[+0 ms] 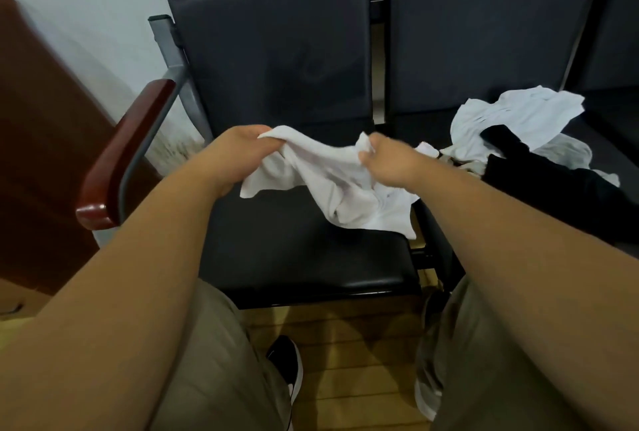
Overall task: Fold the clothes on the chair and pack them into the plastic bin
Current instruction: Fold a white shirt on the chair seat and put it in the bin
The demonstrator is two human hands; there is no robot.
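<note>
- Clothes, white garment (332,171): held over the chair (294,257) seat, stretched between both hands, lower part hanging toward the seat; unfolded.
- Left grip (238,148): clenched on one edge of the garment, on the chair's armrest side.
- Right grip (387,161): pinching the opposite edge, on the chair's right side.
- Pile (518,116): crumpled white and black pieces on the seat to the right of the chair; none folded.
- Plastic bin: not in view.
- Progress, as judged: early. One piece is being opened out, no fold is made, nothing is seen packed.
</note>
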